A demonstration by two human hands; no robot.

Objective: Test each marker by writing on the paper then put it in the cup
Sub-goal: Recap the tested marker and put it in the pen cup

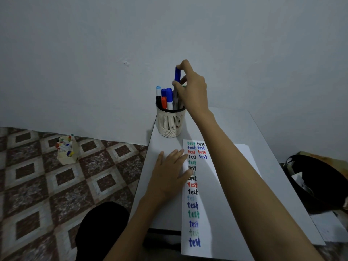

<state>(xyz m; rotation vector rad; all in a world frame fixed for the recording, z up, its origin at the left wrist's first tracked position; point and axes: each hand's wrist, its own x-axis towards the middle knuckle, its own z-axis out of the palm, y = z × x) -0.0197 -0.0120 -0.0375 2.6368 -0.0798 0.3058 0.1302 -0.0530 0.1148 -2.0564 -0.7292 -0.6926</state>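
From the head camera, the right hand (pixel 192 85) is stretched out far over the pale grey desk (pixel 165 144). Its fingers (pixel 185 64) pinch a long blue-capped marker (pixel 177 74) with a grey body. One finger sits on top of the cap and the thumb presses the side lower down. The marker stands straight up.

Right under these fingers is the round cream plastic cup with slits in its sides (pixel 170 122). The low end of the held marker is down among the other markers in the cup (pixel 165 98). Those have blue, light blue, black and red caps and stand just left of the fingers.

Nearer than the cup lies the long white sheet of paper (pixel 205 204). The word "test" is written on it many times in green, blue, red and black.

The left hand (pixel 167 178) lies flat on the desk. Its fingers (pixel 178 153) are straight and a bit spread, holding nothing. Their tips touch the left edge of the paper.

Far to the left of both hands, a small cream box full of markers (pixel 66 150) sits on the brown and white tiled floor (pixel 37 185). Far to the right of the fingers there is a black bag (pixel 316 181). A plain grey wall (pixel 94 53) is behind the cup.
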